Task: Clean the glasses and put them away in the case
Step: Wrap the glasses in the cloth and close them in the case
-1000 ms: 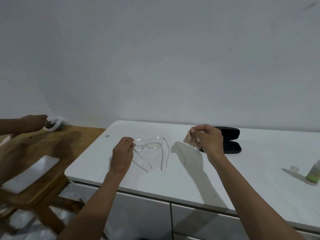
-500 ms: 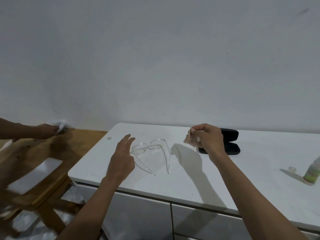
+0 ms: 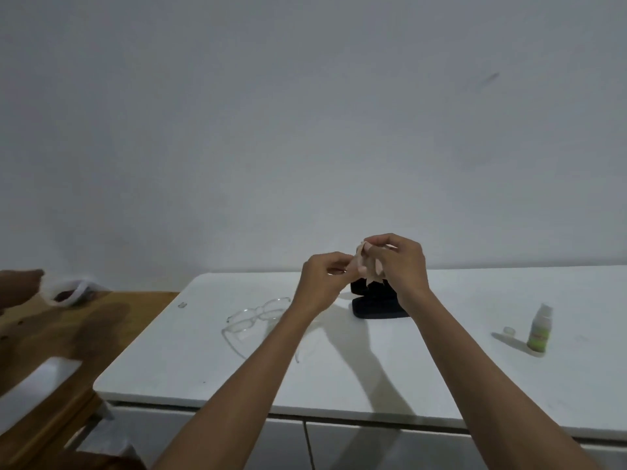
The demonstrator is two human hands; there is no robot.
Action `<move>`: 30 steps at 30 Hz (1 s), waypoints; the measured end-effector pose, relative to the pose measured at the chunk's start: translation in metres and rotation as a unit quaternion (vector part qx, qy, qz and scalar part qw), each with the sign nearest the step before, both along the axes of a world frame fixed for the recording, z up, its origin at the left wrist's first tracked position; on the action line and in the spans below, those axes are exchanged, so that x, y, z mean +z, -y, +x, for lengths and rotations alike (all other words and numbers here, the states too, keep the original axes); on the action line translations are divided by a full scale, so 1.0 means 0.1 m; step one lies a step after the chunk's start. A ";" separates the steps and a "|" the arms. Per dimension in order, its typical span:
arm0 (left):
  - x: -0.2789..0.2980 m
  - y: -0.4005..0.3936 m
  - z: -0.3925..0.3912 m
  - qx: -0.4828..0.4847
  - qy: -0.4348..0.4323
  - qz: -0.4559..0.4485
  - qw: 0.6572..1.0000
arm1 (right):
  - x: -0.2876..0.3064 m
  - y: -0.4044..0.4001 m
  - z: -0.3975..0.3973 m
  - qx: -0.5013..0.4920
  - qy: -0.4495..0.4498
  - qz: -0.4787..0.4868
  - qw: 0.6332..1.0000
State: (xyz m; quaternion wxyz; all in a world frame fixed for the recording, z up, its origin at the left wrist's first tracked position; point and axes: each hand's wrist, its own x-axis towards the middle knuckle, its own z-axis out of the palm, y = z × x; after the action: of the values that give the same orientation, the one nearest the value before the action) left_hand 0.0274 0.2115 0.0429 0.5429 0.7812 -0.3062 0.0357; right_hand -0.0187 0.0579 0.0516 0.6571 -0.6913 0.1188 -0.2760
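Observation:
Clear-framed glasses lie on the white table, temples unfolded toward me, partly hidden by my left forearm. Both hands are raised above the table. A small pale cleaning cloth hangs between them. My left hand pinches its left edge and my right hand grips its upper part. Behind my right hand lies the open black glasses case, mostly hidden.
A small green-labelled spray bottle stands at the table's right, with its clear cap beside it. A wooden table adjoins on the left, where another person's hand holds a white cloth. A wall stands behind.
My left hand has left the glasses lying on the table, risen and taken hold of the cloth that my right hand holds. My view has tilted upward.

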 end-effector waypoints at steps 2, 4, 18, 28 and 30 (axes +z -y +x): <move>0.03 0.15 -0.04 0.000 -0.039 -0.027 0.999 | 0.01 0.10 -0.09 -0.009 -0.003 -0.012 1.000; 0.06 0.28 -0.06 0.015 -0.072 -0.030 0.997 | -0.02 0.21 -0.17 -0.014 -0.017 -0.042 0.999; 0.30 0.51 -0.20 0.024 -0.284 -0.145 0.947 | -0.06 0.46 -0.48 0.043 -0.052 -0.237 0.969; 0.28 0.38 -0.07 -0.019 -0.335 -0.114 0.935 | 0.10 0.31 -0.44 0.035 0.016 -0.231 0.972; 0.30 0.34 -0.09 -0.054 -0.350 -0.121 0.928 | 0.17 0.31 -0.45 0.043 0.004 -0.173 0.984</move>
State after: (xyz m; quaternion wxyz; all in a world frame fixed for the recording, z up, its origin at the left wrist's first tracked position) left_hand 0.0186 0.1772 0.0725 0.7068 0.6550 -0.1320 -0.2322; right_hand -0.0635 0.0268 0.0686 0.5397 -0.7979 0.0367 -0.2660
